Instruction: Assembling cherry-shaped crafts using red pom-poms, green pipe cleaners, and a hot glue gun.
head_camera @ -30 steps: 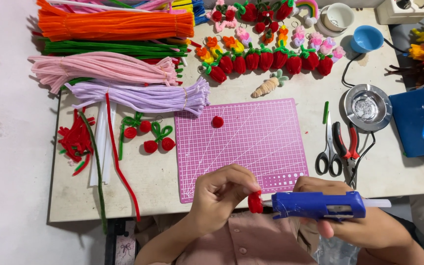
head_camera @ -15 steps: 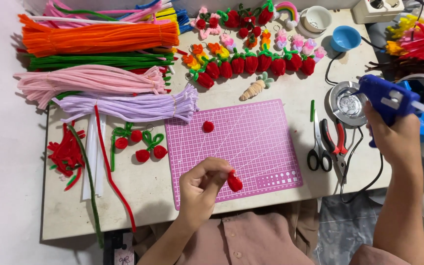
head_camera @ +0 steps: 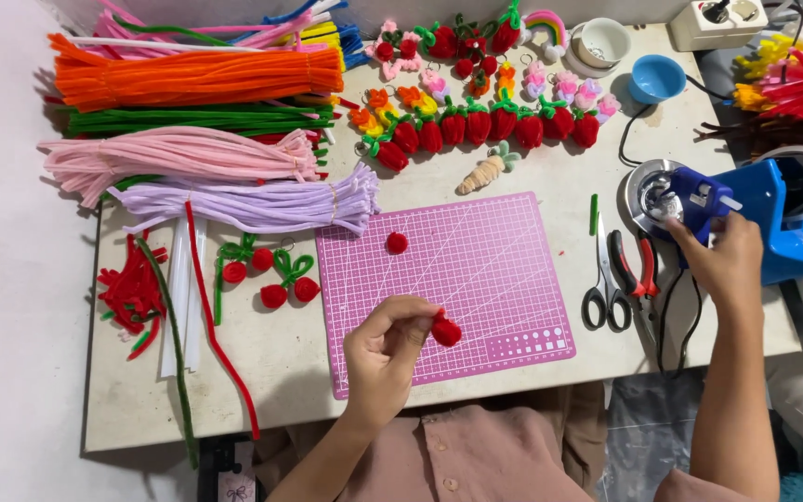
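My left hand [head_camera: 385, 349] pinches a small red pipe-cleaner ball [head_camera: 446, 330] over the near part of the pink cutting mat [head_camera: 499, 251]. A second red ball [head_camera: 397, 243] lies loose on the mat farther back. My right hand [head_camera: 725, 262] reaches out to the right and grips a blue glue gun [head_camera: 699, 200], its nozzle resting over a round metal dish [head_camera: 648, 191]. Left of the mat lie pairs of red cherries with green stems [head_camera: 267, 271].
Bundles of orange, green, pink and lilac pipe cleaners [head_camera: 206, 139] fill the back left. A row of finished red strawberries [head_camera: 480, 130] and a small carrot [head_camera: 483, 170] sit behind the mat. Scissors [head_camera: 603, 284] and red-handled pliers [head_camera: 634, 270] lie right of it, beside a blue tape dispenser [head_camera: 792, 218].
My right hand carried the glue gun from the near edge of the table out to the right and lowered it onto the metal dish. My left hand kept the red ball over the mat.
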